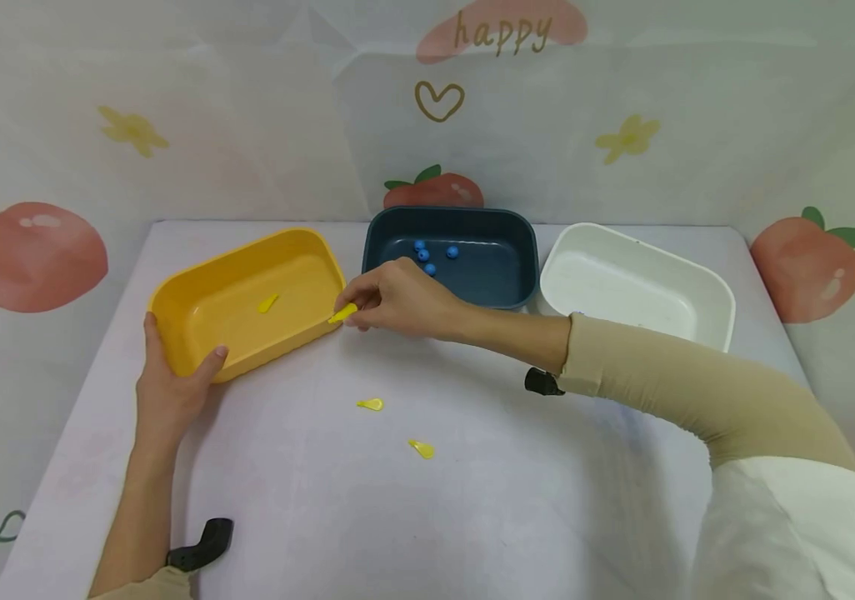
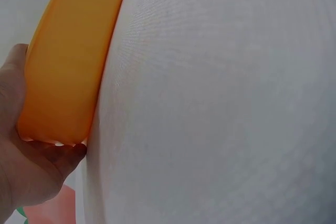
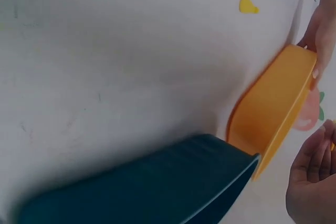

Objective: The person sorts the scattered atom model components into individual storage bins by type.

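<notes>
My left hand (image 1: 168,392) holds the yellow bin (image 1: 210,325) by its near left corner, thumb on the front side and fingers round the left end. In the left wrist view, the fingers (image 2: 68,161) curl beneath that end. Over the bin's right front corner, my right hand (image 1: 408,300) pinches a small yellow teardrop-shaped piece (image 1: 342,313). A similar yellow piece (image 1: 268,302) lies inside the bin. Two more, a yellow piece (image 1: 371,404) and another yellow piece (image 1: 422,448), lie on the table in front.
Behind my right hand stands a dark blue bin (image 1: 498,279) with several blue beads (image 1: 430,269) in it. To its right sits a white bin (image 1: 622,283), partly covered by my right sleeve (image 1: 652,375). A patterned cloth backdrop (image 1: 247,100) rises behind the table.
</notes>
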`<move>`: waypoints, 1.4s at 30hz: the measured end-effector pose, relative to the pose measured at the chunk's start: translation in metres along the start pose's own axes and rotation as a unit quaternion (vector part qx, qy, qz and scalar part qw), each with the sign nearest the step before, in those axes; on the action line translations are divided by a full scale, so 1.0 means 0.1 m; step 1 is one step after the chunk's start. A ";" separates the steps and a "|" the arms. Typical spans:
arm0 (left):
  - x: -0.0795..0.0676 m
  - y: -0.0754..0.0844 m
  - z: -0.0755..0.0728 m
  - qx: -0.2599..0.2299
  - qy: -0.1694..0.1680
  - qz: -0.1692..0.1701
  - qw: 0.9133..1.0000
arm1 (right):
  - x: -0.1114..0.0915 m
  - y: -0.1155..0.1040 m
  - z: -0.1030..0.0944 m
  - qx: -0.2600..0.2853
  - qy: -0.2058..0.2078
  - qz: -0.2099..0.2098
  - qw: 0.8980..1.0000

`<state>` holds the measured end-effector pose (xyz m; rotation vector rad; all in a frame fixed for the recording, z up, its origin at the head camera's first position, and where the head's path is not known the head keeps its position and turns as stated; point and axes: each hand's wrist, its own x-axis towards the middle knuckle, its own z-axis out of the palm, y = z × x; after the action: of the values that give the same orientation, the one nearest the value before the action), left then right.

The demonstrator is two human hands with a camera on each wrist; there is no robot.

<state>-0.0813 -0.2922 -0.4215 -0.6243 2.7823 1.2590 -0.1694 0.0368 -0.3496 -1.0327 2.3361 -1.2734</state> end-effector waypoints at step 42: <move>0.00 0.03 0.03 0.000 -0.006 -0.004 1.000 | 0.86 0.16 0.23 -0.002 0.033 0.085 0.996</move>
<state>-0.0831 -0.2878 -0.4214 -0.6263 2.7668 1.2582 -0.2242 -0.0326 -0.3689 -0.7830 2.4172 -1.2565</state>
